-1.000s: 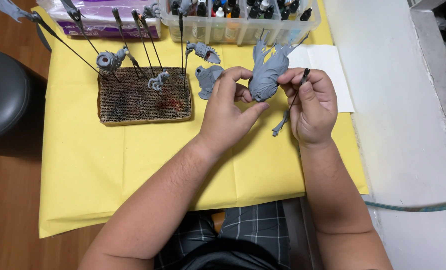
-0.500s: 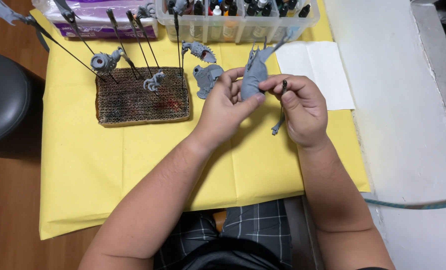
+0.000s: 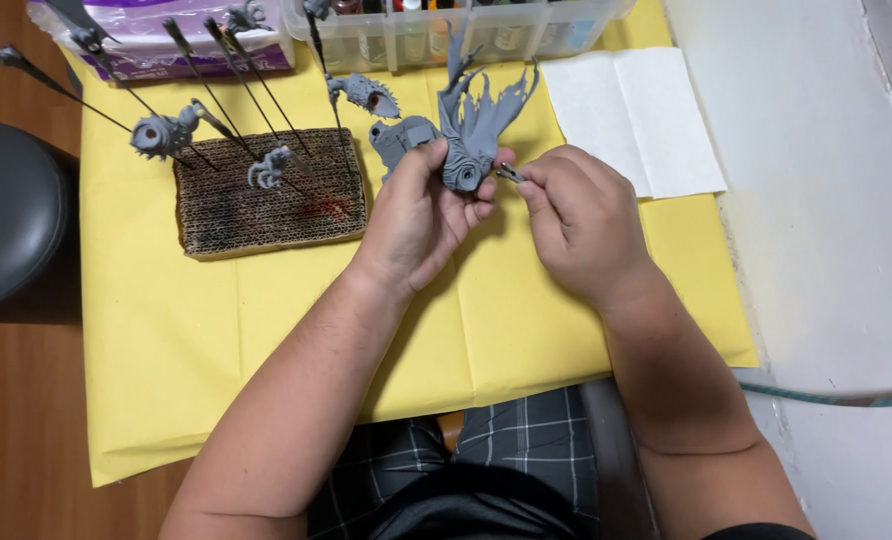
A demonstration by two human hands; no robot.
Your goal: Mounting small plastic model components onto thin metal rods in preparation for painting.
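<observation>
Your left hand (image 3: 418, 215) grips the grey winged model part (image 3: 474, 130) just above frame centre | your right hand (image 3: 576, 220) pinches a small metal tool (image 3: 507, 173), tip at the part's round base | beyond, upper left: cardboard block (image 3: 266, 205) stuck with skewers carrying grey pieces | top edge: clear plastic bin (image 3: 446, 35) on yellow sheet (image 3: 216, 330)

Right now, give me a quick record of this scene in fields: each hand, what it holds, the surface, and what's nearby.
left hand: grips grey winged model part, round socket end facing right
right hand: pinches thin metal clip tip at the socket
surface: yellow sheet on table
nearby left: cardboard block stuck with skewers holding grey parts
nearby back: clear plastic organiser, white paper towel
</observation>
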